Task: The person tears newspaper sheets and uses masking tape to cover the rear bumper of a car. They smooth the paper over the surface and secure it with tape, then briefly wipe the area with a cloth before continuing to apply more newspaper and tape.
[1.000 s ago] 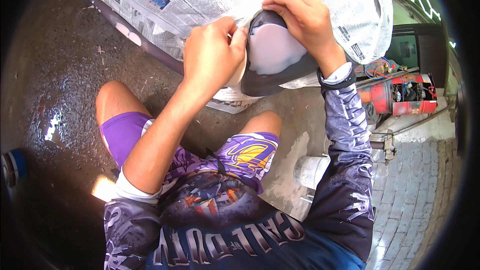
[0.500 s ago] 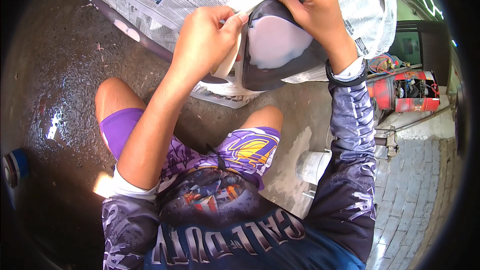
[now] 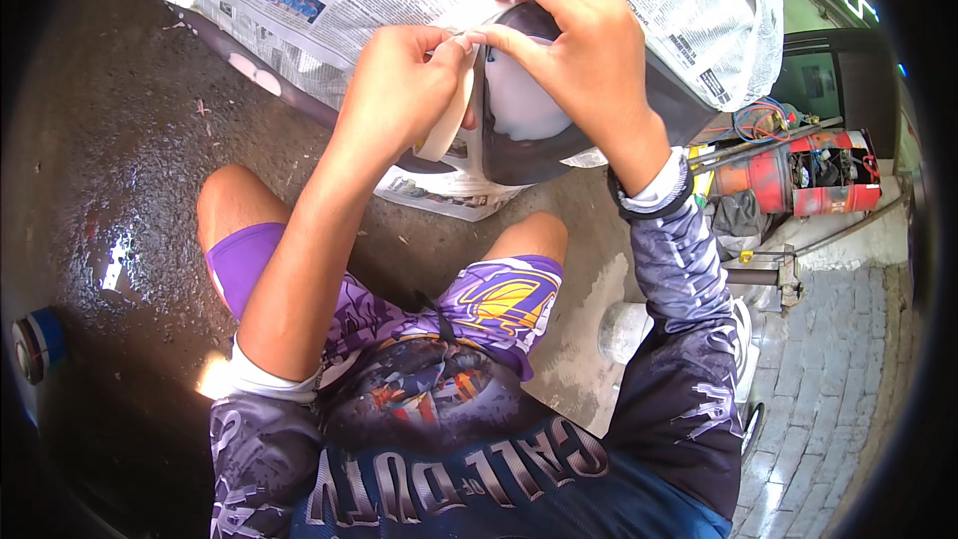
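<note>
One concrete floor (image 3: 110, 190), brown-grey and gritty, with a wet glossy area at left; it runs from the person's knees up to the newspaper's lower edge, and out past the left forearm.

Newspaper sheets (image 3: 379, 0), thin, creased, printed, draped over a broad rounded form; right margin wrinkled and loose.

Grey paving (image 3: 818, 369), brick-shaped blocks in rows, lower right.

Curved dark panel (image 3: 529, 155), smooth with a satin sheen, projecting from under the newspaper at upper centre; its lower edge stands above the knees, with floor between.

Red drum (image 3: 833, 185), scuffed metal, lying on its side at right, cut open, contents indistinct.

Right hand (image 3: 594, 50), arched over the panel, fingers spread at its upper edge, thumb reaching left to meet the other fingertips.

Left hand (image 3: 394, 80), narrow, thumb and forefinger pinching masking tape at the panel's left edge.

Pale patch (image 3: 524, 105), matt, irregular outline, on the panel, partly behind the right hand.

White bucket (image 3: 626, 331), partly behind the right sleeve.

Blue-banded cylinder (image 3: 45, 334), far left.

Masking tape (image 3: 444, 140), cream, curved band, hanging below the left fingertips.
</note>
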Demonstrator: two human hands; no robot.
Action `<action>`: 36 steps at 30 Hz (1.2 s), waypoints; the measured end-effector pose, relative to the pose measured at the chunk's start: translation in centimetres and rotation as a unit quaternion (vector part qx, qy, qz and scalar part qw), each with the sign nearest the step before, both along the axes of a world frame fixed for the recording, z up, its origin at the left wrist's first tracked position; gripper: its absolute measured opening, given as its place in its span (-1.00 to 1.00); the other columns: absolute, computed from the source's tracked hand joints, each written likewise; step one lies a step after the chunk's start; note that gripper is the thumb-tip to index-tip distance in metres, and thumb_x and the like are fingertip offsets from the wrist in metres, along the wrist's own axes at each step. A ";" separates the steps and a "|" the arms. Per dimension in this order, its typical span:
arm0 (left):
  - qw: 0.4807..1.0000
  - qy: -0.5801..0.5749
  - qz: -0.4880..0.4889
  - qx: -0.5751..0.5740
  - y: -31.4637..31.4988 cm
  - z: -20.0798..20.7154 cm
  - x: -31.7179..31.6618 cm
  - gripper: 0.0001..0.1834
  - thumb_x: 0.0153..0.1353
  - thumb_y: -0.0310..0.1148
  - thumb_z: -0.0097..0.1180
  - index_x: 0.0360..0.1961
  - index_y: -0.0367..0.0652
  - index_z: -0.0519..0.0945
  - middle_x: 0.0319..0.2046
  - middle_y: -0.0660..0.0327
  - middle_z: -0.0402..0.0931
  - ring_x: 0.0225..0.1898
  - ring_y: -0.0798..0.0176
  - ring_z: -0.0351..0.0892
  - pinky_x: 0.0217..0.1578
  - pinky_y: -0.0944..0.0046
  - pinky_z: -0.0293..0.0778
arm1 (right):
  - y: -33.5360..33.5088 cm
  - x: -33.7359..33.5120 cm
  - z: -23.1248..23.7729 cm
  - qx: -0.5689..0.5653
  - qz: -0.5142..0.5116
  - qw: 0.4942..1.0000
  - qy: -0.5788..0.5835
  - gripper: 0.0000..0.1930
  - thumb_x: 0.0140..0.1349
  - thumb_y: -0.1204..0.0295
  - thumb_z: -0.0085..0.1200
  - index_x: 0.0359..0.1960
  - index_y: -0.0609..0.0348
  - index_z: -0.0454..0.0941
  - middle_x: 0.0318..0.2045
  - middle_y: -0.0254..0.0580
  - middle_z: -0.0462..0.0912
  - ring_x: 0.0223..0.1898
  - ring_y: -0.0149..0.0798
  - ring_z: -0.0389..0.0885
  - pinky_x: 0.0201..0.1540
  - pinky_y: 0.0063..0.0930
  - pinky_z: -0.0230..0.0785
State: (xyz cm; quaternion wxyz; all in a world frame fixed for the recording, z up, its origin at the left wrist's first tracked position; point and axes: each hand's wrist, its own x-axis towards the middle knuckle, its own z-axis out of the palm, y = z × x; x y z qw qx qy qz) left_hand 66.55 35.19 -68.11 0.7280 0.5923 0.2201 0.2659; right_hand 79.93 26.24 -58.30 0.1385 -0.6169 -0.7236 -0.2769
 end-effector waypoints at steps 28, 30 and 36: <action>0.983 -0.174 -0.034 0.039 -7.1 -4.3 -5.8 0.03 0.50 -0.58 0.04 0.66 -0.18 -0.46 -0.33 0.19 0.63 -0.36 0.38 0.60 -0.23 0.34 0.59 | -4.9 -3.7 -1.1 -0.231 -0.034 0.892 0.387 -0.67 0.25 0.53 0.41 0.05 0.27 0.76 -0.15 -0.21 0.75 -0.16 -0.47 0.71 -0.18 -0.60 0.56; 0.981 -0.178 -0.022 0.077 -7.7 -4.1 -5.7 0.02 0.47 -0.58 0.06 0.66 -0.22 -0.41 -0.33 0.21 0.67 -0.36 0.35 0.66 -0.23 0.33 0.61 | -5.5 -3.4 -0.7 -0.250 -0.076 0.868 0.423 -0.70 0.27 0.56 0.39 0.04 0.28 0.76 -0.14 -0.22 0.75 -0.15 -0.46 0.71 -0.14 -0.60 0.58; 0.975 -0.176 -0.019 0.132 -8.5 -4.8 -5.6 -0.01 0.44 -0.57 0.13 0.66 -0.29 -0.28 -0.29 0.15 0.73 -0.34 0.33 0.69 -0.22 0.33 0.61 | -5.4 -3.3 1.0 -0.328 -0.104 0.844 0.412 -0.85 0.29 0.58 0.34 -0.14 0.33 0.70 -0.20 -0.22 0.71 -0.16 -0.43 0.67 -0.14 -0.53 0.55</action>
